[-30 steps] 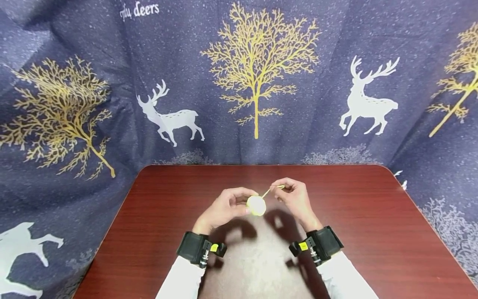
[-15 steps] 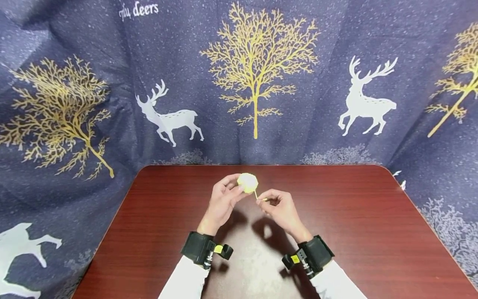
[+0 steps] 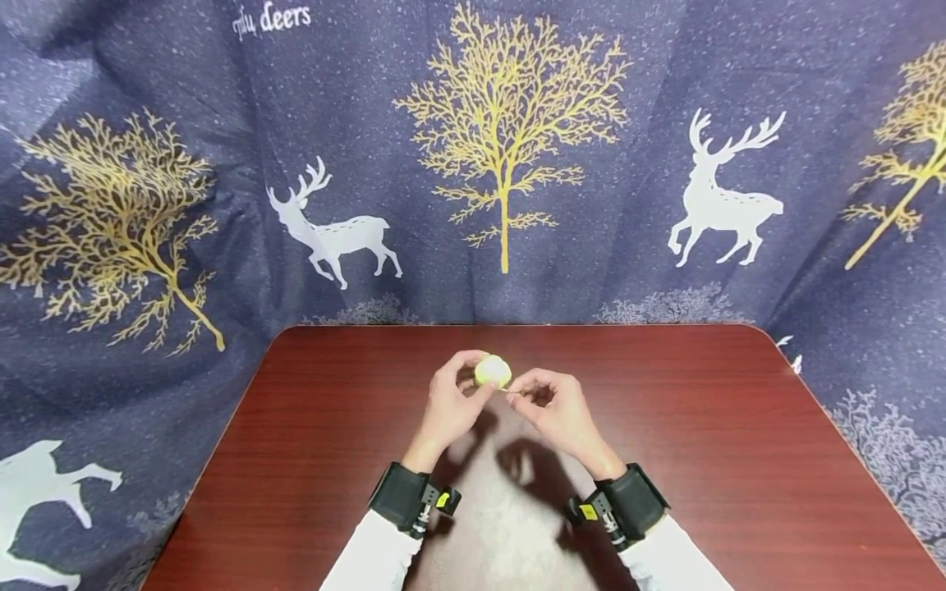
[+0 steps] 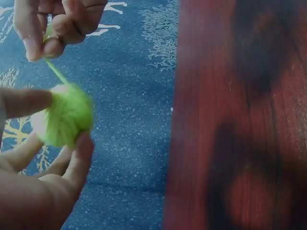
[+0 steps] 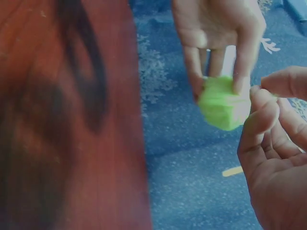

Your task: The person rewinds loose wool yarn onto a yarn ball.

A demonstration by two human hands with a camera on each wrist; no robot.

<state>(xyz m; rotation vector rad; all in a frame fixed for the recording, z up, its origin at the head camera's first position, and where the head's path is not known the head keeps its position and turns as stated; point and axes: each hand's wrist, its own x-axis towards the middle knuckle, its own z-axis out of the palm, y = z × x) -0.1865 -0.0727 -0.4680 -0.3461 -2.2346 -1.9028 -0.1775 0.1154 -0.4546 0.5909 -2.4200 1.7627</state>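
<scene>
A small ball of lime-green yarn (image 3: 493,372) is held above the table by my left hand (image 3: 452,404), its thumb and fingertips set around the sides. The left wrist view shows the wound strands of the yarn ball (image 4: 69,115) and a short taut strand (image 4: 56,71) running from its top. My right hand (image 3: 553,409) pinches that strand between thumb and index finger, close beside the ball. From the right wrist, the yarn ball (image 5: 223,105) appears just past the fingertips of the right hand (image 5: 278,143), its other fingers curled.
The reddish-brown table (image 3: 332,427) lies below both hands, with their shadows on it. A dark blue curtain (image 3: 443,279) printed with deer and trees hangs right behind the table's far edge. Black wrist straps (image 3: 399,495) with small cameras sit on both wrists.
The ball has moved up and slightly left and been turned in the left hand. The right hand has come down and left, closer to it, and the strand showing between them is shorter.
</scene>
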